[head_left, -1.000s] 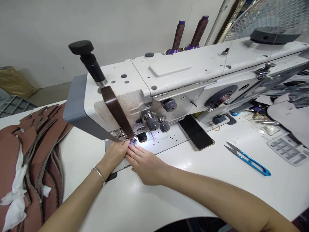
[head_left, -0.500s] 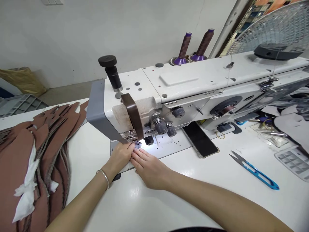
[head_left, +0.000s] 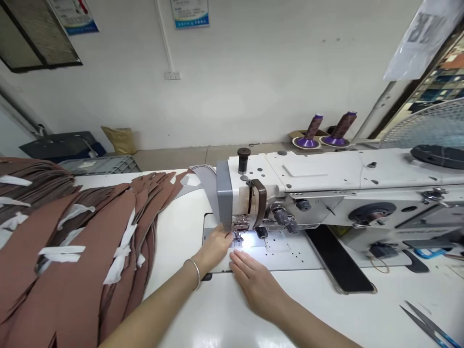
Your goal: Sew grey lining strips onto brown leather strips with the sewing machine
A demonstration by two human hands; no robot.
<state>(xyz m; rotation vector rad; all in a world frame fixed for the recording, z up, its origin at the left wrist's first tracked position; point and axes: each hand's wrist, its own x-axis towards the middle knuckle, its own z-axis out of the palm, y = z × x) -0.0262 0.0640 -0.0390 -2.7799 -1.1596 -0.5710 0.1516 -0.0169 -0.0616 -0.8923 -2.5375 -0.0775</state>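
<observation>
My left hand [head_left: 216, 245], with a silver bangle at its wrist, is closed beside the needle and presser foot [head_left: 238, 238] of a white sewing machine [head_left: 308, 175]. Its fingertips are bunched, and what they hold, if anything, is hidden. My right hand [head_left: 258, 286] lies with fingers stretched out on the metal needle plate [head_left: 286, 258], just in front of the lit needle area. A flat grey piece [head_left: 209, 186] runs behind the machine's head toward my left hand; whether they touch I cannot tell.
Stacked reddish-brown cut pieces [head_left: 83, 270], with white ties, cover the left of the table. Right of the needle plate lie a black phone [head_left: 342, 261] and blue-handled thread snips [head_left: 429, 321]. Two brown thread cones [head_left: 313, 128] stand behind the machine, near a fan [head_left: 427, 130].
The view has swung up and left, showing more wall and brown pieces. My right fingers have drawn slightly back from the needle and apart from my left hand.
</observation>
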